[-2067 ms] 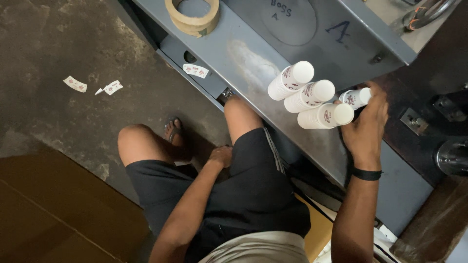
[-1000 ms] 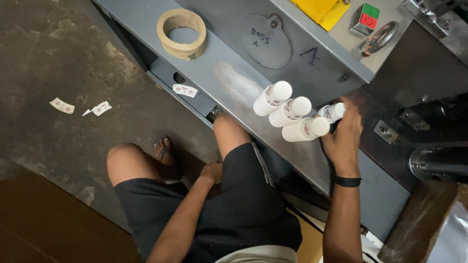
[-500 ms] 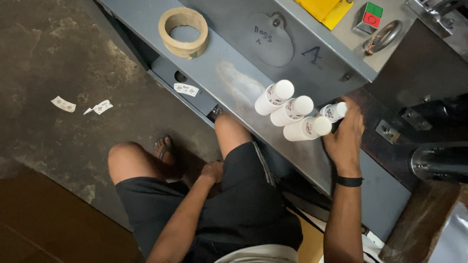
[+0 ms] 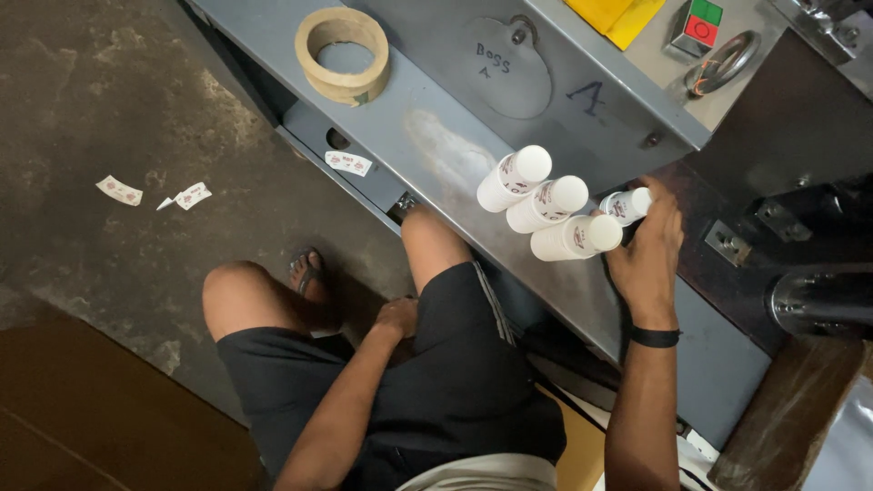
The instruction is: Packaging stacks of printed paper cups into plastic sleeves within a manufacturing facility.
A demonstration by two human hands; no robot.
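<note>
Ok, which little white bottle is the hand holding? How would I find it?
Start at the grey metal bench beside the person's knees. Four white bottles with small labels stand bunched near its right end. The right hand, the one with a black wristband, has its fingers round the held bottle. It is farthest right, nearest the dark machine, while the other three bottles stand untouched.

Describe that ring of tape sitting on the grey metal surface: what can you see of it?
The roll of tape is a thick tan ring, paper-like by its matte look, with a wide open core through which the grey metal surface shows. It lies flat on that surface near its far left end, close to the edge above the dark floor. A small dark mark sits on its outer wall at the lower right. Nothing touches it but the surface: the white cups stand well off to its right, and neither hand is near it.
</note>
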